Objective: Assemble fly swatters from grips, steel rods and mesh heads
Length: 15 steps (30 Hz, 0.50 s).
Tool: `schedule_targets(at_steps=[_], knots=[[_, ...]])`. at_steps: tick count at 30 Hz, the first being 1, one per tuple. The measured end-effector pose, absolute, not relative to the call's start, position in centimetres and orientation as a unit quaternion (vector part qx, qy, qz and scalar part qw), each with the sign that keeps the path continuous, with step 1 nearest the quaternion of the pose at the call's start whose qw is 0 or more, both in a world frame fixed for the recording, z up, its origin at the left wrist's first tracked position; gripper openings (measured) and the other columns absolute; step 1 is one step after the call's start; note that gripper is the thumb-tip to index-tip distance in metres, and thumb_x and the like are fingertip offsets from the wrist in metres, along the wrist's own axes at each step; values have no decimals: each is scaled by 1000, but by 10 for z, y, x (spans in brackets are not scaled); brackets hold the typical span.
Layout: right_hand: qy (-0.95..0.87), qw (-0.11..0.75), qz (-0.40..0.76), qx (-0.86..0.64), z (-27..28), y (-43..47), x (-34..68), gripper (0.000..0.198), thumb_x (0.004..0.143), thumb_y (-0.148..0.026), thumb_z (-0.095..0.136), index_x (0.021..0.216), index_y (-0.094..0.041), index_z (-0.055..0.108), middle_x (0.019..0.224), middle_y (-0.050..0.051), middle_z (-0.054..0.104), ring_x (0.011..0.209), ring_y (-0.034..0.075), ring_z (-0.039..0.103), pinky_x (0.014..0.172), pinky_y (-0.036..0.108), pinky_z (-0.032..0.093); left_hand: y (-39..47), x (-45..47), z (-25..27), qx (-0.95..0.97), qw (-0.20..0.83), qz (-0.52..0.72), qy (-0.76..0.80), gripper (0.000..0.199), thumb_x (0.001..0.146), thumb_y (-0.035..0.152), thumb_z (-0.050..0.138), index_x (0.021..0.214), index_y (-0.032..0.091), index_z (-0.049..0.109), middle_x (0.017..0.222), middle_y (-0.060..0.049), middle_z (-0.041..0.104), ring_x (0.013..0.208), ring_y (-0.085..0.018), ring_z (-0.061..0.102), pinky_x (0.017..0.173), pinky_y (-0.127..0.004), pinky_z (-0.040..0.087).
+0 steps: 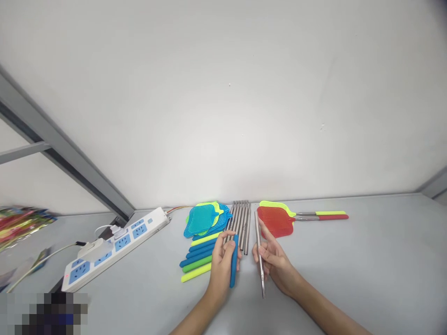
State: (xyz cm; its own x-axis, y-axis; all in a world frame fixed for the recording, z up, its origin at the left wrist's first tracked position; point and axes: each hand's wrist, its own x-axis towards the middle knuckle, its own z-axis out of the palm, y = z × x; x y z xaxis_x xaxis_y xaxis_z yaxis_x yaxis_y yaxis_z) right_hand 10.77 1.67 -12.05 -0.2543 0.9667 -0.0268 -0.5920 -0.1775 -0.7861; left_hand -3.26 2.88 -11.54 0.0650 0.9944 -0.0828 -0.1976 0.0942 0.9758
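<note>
My left hand (222, 258) is closed around a blue handle grip (234, 265), held nearly upright. Beside it, my right hand (275, 260) grips a silver metal rod (260, 256), with a gap between rod and grip. Several more metal rods (240, 221) lie side by side behind my hands. To the left, loose grips in yellow, blue and green (197, 265) lie in a row, partly hidden by my left hand. Above them is a stack of blue and yellow fly swatter heads (202, 219). A red fly swatter (277, 222) with rod and grip attached lies at right, overlapping a yellow fly swatter (330, 213).
A white power strip (115, 251) with plugs and cables lies slantwise on the left of the grey table (366, 270). Colourful plastic packets (24, 223) are at the far left, beyond a grey metal frame post (70, 139). A pale wall (244, 116) stands behind the table.
</note>
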Motion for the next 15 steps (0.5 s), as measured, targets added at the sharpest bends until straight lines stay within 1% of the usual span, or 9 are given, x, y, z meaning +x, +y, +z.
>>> schedule_targets(at_steps=[2,5,6,8,10,11,12,13,15], knots=[[-336,552,712,-276,-119,15,108,75,77,-26,53,134,-33,5,66,-2,51,37,5,33,32,19,36,31,-34,-115,427,589,513,455,26,78,39,45,97,21,44,54,5,48,39,-6,38,40,-17,32],[-321,566,708,-274,-118,16,108,72,76,-25,54,133,-36,11,72,-1,53,37,5,32,32,19,35,31,-33,-113,433,594,501,457,27,77,40,47,96,21,45,54,5,49,41,-7,39,41,-17,33],[-319,572,704,-274,-118,16,108,69,75,-24,54,132,-35,16,73,-1,54,39,5,33,34,19,35,30,-33,-112,440,593,495,458,27,76,40,48,96,21,45,54,5,48,41,-7,40,41,-17,33],[-321,589,690,-271,-117,17,108,56,74,-23,54,126,-29,33,76,2,56,45,8,40,41,21,39,28,-31,-111,452,591,484,461,27,76,39,49,96,21,45,54,5,48,42,-7,40,42,-17,33],[-326,607,675,-264,-112,17,109,39,74,-23,53,113,-21,51,81,6,59,58,12,47,54,26,42,27,-30,-109,457,589,475,467,27,76,38,49,96,21,44,55,5,48,43,-7,41,43,-17,34],[-327,612,672,-259,-108,16,109,32,73,-24,51,105,-19,57,84,8,60,64,15,49,61,29,42,27,-29,-108,458,589,472,469,27,76,38,49,96,21,44,55,5,48,43,-7,41,43,-17,35],[-325,613,673,-257,-102,16,110,29,73,-23,50,99,-17,60,86,9,60,70,17,51,66,31,41,26,-29,-108,459,590,469,470,27,76,38,49,95,21,44,55,5,47,44,-8,42,44,-18,35],[-319,610,680,-254,-95,15,112,28,71,-23,48,94,-16,63,87,10,61,73,19,51,68,32,41,26,-29,-108,459,591,466,471,27,76,39,49,95,21,44,55,5,47,44,-8,42,44,-18,35],[-293,616,680,-269,-77,13,115,30,69,-23,43,89,-17,65,89,11,61,71,19,50,68,33,40,26,-29,-108,462,593,463,470,28,75,39,50,95,21,45,55,5,47,45,-8,42,45,-18,35]])
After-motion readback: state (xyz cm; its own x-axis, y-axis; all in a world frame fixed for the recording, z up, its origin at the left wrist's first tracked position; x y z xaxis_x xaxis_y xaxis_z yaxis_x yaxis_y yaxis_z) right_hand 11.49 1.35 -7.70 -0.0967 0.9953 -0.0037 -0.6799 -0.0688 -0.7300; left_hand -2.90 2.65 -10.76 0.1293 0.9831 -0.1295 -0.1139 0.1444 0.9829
